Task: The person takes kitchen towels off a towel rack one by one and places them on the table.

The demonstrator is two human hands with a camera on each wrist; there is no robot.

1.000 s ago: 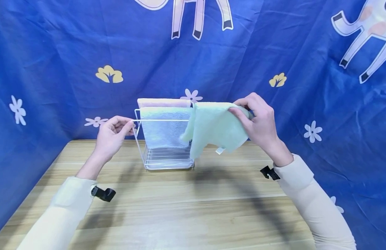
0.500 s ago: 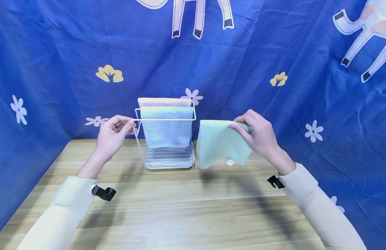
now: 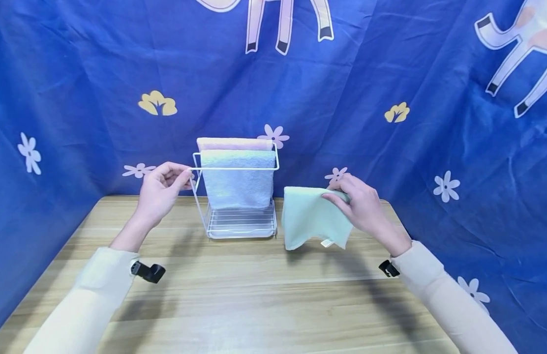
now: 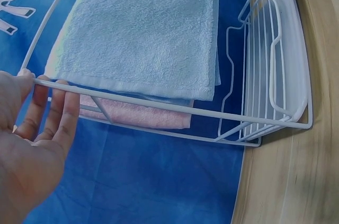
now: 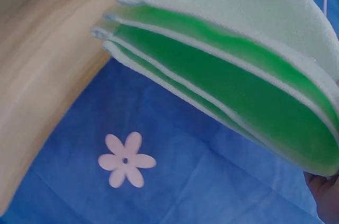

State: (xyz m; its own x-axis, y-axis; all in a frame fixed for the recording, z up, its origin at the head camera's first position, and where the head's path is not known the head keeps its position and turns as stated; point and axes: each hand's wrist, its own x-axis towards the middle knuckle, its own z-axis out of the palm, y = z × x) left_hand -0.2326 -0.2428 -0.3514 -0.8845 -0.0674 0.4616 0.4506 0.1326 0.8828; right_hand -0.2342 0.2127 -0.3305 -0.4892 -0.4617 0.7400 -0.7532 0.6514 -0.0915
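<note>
A white wire rack [image 3: 238, 169] stands at the back of the table, its front bar bare. My left hand [image 3: 164, 189] pinches the rack's front left corner between thumb and fingers. On the bars behind hang a light blue towel [image 3: 238, 184] and, farther back, a pink towel [image 3: 233, 143]. To the right of the rack, my right hand [image 3: 355, 201] grips a folded pale green towel [image 3: 311, 216] by its upper right part. It hangs down with a small white tag at its lower edge. In the right wrist view its stacked layers [image 5: 222, 70] show edge-on.
At the rack's base is a wire shelf over a white tray [image 3: 242, 235]. The wooden table [image 3: 256, 295] reaches toward me. A blue patterned curtain [image 3: 322, 98] hangs close behind the rack and along both sides.
The green towel has come away from the rack's front bar, moving right and then down in my right hand. My left hand keeps its hold on the rack's corner.
</note>
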